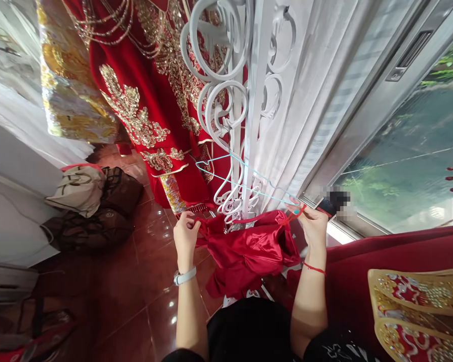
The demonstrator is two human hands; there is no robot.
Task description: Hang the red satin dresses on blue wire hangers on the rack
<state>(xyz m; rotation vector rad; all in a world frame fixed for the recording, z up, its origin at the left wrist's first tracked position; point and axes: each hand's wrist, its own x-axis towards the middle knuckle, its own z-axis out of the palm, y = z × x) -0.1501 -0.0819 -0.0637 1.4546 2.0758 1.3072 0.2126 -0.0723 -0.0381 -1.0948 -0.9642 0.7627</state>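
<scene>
Head view: L hand (184, 229) pinches red garment (249, 246) (shiny), R hand (314, 223) pinches strap (300, 210) nr blue hanger (245, 187).

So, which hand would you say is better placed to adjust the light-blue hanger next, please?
Probably the right hand: its fingers are beside one end of the hanger, while the left hand is apart from it, at the other side of the red garment.

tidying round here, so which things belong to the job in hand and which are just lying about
Job in hand:
- red satin garment, between left hand and right hand
- blue hanger

Just lying about:
- pale bag
- brown bag
- gold-trimmed pieces
</scene>
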